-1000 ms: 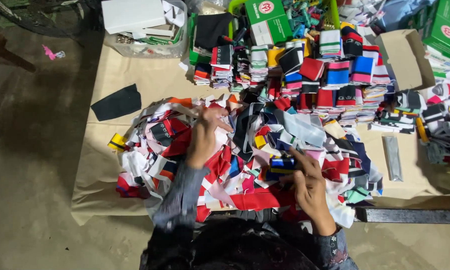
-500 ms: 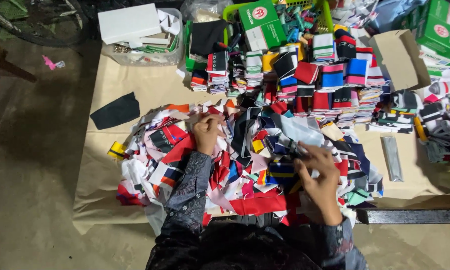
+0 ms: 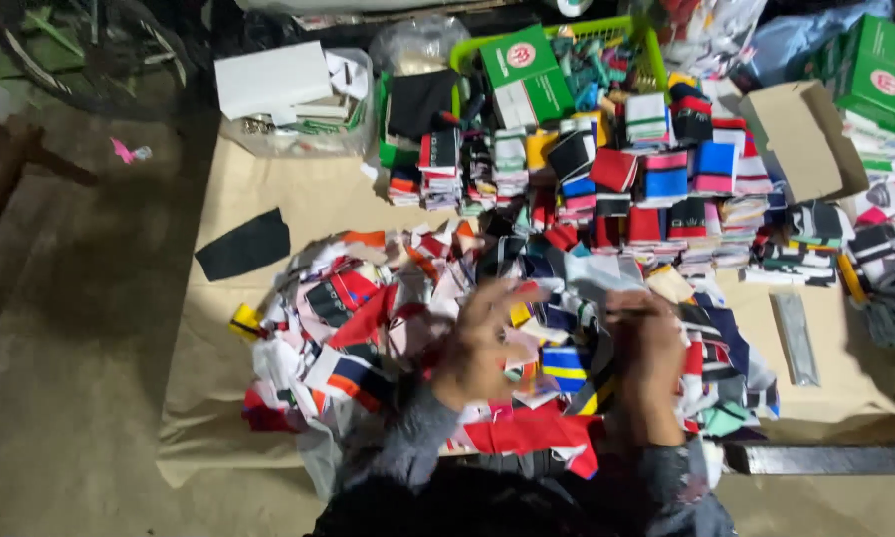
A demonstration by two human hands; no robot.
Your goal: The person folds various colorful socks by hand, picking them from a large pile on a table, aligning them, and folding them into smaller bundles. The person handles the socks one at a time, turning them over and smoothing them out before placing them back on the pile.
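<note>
1. Left hand (image 3: 482, 343) – blurred, fingers spread open over the loose heap of fabric pieces (image 3: 368, 318); grip unclear.
2. Right hand (image 3: 651, 343) – curled, seemingly pinching a dark piece; blur hides it.
3. Risk: a careless pull could drag the heap toward the stacked bundles (image 3: 646, 189), toppling them.

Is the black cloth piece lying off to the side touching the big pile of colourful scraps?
Apart. The head view shows bare tan paper between the black cloth piece and the scrap pile.

Probably a garment sorting workshop: stacked fabric pieces (image 3: 656, 179), scrap heap (image 3: 417, 318), cartons (image 3: 527, 75) on floor paper (image 3: 298, 199).
</note>
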